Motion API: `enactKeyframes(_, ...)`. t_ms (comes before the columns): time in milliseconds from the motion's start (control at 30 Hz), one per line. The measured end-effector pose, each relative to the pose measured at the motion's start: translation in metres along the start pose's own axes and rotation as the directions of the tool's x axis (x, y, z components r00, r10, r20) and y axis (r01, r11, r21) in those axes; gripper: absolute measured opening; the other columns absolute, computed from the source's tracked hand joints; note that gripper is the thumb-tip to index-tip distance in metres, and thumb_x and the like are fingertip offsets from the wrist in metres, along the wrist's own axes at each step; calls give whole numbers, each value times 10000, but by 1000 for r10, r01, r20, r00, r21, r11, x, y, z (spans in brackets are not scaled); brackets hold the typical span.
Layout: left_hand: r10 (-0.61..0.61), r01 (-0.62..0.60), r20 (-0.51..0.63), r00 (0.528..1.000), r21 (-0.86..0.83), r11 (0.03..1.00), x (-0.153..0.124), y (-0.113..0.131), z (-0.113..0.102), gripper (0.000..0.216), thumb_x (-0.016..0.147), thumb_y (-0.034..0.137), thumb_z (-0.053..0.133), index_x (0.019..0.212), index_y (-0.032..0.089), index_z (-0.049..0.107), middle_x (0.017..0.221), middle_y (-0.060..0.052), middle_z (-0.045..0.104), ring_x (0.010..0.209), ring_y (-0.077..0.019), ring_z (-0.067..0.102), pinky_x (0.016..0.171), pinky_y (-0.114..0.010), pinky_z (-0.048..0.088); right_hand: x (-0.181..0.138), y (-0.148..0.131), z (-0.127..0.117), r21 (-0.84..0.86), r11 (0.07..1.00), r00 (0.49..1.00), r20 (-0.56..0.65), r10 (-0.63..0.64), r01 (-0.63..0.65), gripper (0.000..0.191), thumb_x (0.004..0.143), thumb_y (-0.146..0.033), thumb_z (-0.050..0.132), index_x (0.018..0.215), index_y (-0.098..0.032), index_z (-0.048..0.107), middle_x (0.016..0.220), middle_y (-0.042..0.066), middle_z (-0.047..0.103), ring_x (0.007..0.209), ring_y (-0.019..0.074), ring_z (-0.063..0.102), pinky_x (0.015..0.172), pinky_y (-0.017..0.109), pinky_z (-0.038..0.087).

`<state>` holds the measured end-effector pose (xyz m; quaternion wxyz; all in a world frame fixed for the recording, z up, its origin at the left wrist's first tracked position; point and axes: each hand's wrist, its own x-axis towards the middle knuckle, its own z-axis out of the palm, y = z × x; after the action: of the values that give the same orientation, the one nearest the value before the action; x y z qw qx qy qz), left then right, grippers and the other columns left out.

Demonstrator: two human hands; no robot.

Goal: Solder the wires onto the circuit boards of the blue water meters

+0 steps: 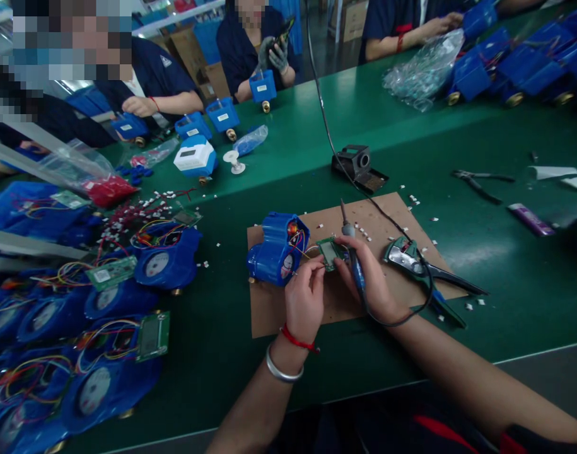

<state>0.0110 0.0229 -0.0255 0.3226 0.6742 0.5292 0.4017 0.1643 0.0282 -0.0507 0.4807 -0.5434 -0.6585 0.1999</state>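
- One green circuit board (329, 253) sits between the two hands, over a brown sheet (279, 315) on the green table (212, 340); its upper face carries a pale grey rectangular display (328, 250) framed by a narrow green border.
- The board is tilted slightly, and finer parts along its edges are too small to make out.
- Thin light-coloured wires (311, 248) run from its left side towards a blue meter housing (272, 252) just beside it, resting on the sheet's left end.
- That housing is glossy plastic with a rounded front, a white round dial (287, 267) and an open box part showing coloured wires and an orange-brown component.
- The left hand (307, 296) pinches a thin dark lead (295, 273) between thumb and fingertips at the board's lower left corner; whether it also grasps the board's edge, I cannot tell.
- The right hand (368, 277) is wrapped around a soldering iron (349, 229), whose tip points up and away from the board, while its fingers reach the board's right edge.
- Green-and-black wire strippers (408, 257) lie to the right, partly on the sheet, with small white connectors (362, 232) scattered nearby.
- A black iron stand (357, 162) stands beyond the sheet.
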Motion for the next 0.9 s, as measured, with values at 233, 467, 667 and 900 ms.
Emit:
enactKeyframes(233, 177, -175, 5, 984, 157, 972, 3, -8, 1, 180, 945, 134, 453, 1001, 191, 614, 1205, -99, 642, 1148, -208, 588, 1003, -398, 469, 1, 0, 1, 21, 1000, 1000, 17, 13, -13, 384, 927, -272, 523, 1305, -274, 454, 1247, 95, 577, 1166, 261, 554, 1001, 456, 448)
enactKeyframes(467, 169, -171, 28, 985, 124, 977, 10, -10, -6, 203, 923, 92, 458, 967, 194, 627, 1052, -68, 659, 1017, -192, 611, 917, -362, 494, 1, 1, 1, 33, 999, 999, 20, 28, -29, 389, 924, -258, 531, 1305, -273, 455, 1243, 93, 581, 1163, 256, 555, 1012, 464, 443)
enactKeyframes(667, 157, -160, 49, 986, 75, 984, 14, -13, -5, 146, 904, 103, 492, 908, 189, 610, 1029, -67, 631, 997, -198, 594, 905, -362, 474, 1, 1, 0, 18, 1000, 999, 32, 22, -23, 386, 928, -265, 523, 1308, -277, 458, 1252, 89, 578, 1177, 260, 550, 1017, 470, 444)
enactKeyframes(900, 149, -150, 68, 986, 11, 989, 15, -15, -5, 88, 909, 184, 529, 830, 188, 566, 1009, -63, 610, 978, -192, 586, 863, -340, 475, 1, 2, 1, 28, 999, 999, 34, 15, -16, 387, 932, -271, 515, 1314, -277, 455, 1253, 88, 577, 1175, 258, 550, 1014, 464, 444)
